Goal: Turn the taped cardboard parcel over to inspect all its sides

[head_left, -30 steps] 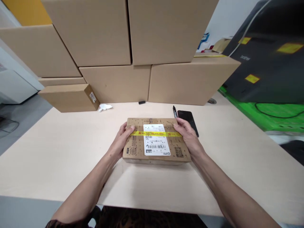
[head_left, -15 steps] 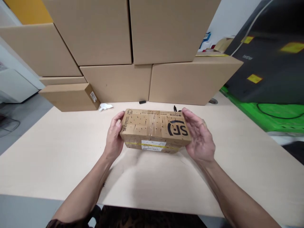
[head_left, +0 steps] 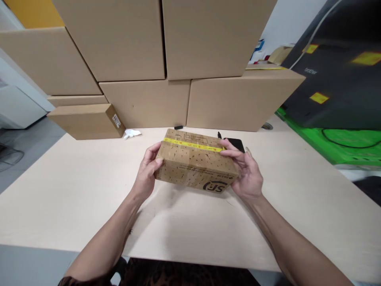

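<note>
Both hands hold the box [head_left: 196, 159] between them, one at each end. The left hand [head_left: 145, 171] clasps the left end, thumb lying at the near edge; the right hand [head_left: 248, 174] cups the right end, two fingers laid over the upper face by the yellow tape [head_left: 193, 145]. The box tilts within the grip above the table [head_left: 74, 194]; whether its underside touches the wood cannot be told.

A second ago the white label faced up; half a second ago the black logo [head_left: 214, 186] did. Now the logo face slopes toward the person, a taped face lies uppermost, and the label is out of sight. The box appears to be turning toward its holder, which suggests its sides are being shown in succession.

Just beyond the right fingers lie the phone [head_left: 235, 143], again visible after being mostly covered, and the pen [head_left: 219, 135]. Beyond the left hand rest the tissue [head_left: 132, 133] and a small carton [head_left: 86, 121]. Farthest from the grip, stacked cartons [head_left: 143, 104] stand unchanged.
</note>
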The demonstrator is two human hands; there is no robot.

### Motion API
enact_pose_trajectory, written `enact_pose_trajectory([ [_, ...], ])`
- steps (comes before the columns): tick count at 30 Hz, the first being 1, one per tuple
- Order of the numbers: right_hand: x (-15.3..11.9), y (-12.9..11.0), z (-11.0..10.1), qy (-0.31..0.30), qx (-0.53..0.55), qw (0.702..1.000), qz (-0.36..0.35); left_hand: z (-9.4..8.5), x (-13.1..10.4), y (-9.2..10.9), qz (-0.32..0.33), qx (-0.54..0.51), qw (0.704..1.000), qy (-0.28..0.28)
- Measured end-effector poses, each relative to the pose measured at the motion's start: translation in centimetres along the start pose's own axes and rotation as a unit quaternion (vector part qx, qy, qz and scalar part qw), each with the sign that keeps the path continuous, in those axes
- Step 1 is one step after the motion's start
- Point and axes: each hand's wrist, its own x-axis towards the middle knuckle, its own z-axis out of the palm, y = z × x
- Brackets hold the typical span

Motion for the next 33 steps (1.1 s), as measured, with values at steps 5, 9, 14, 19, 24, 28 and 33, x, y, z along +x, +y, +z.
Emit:
enact_pose_trajectory([
  [5,0.7,1.2,0.0,0.105,-0.003,0.993,0.050,-0.1,0.7,-1.6,-0.074,0.026,0.993,0.087],
  [9,0.9,1.5,0.1,0.122,-0.024,0.974,0.190,0.0,0.9,-1.7,-0.164,0.029,0.981,0.099],
  [14,0.7,1.0,0.2,0.049,0.001,0.991,0.127,0.2,0.7,-1.0,-0.100,-0.016,0.995,-0.025],
  [19,0.7,0.2,0.1,0.070,0.023,0.997,-0.013,-0.1,0.8,-0.9,0.004,-0.060,0.998,-0.025],
  [24,1.0,0.3,-0.1,0.091,0.016,0.996,-0.007,0.0,0.8,-1.3,0.023,-0.020,0.999,0.019],
  [28,1.1,0.9,0.0,0.095,0.006,0.994,0.048,0.2,0.8,-1.8,-0.030,0.018,0.999,0.012],
  [33,0.7,0.6,0.3,0.052,0.042,0.996,0.065,0.5,0.6,-1.5,0.031,-0.037,0.999,-0.005],
])
